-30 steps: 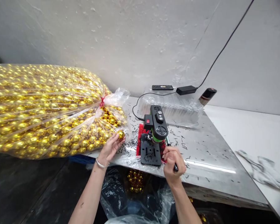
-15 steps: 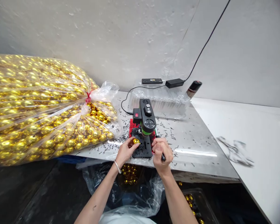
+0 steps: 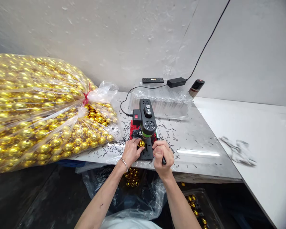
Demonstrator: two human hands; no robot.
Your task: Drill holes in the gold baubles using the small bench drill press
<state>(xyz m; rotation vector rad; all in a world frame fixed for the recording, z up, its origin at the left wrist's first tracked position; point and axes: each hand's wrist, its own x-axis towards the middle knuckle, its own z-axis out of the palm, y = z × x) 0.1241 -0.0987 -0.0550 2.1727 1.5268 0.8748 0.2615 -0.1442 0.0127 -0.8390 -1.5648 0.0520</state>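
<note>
A small black bench drill press [image 3: 147, 119] with a red switch stands on the metal tabletop. My left hand [image 3: 131, 152] pinches a shiny gold ball [image 3: 141, 143] between thumb and fingers, low over the black base plate [image 3: 147, 154] and just under the drill head. Whether the bit touches the ball cannot be made out. On the right, my right hand [image 3: 164, 156] is wrapped round the black-gripped lever [image 3: 164, 161] of the press. Red matting [image 3: 134, 126] shows beneath the base.
A big clear bag of gold balls [image 3: 45, 127] lies at the left. Behind the press are stacked clear plastic trays [image 3: 162, 101], a power adapter [image 3: 176, 82] and a spray can [image 3: 196, 88]. Black shavings litter the table. White gloves [image 3: 239, 151] lie right; an open plastic bag [image 3: 97, 184] hangs below.
My left hand has moved the gold ball slightly forward and right, under the drill head. My right hand stays on the lever. The whole view has shifted a little.
</note>
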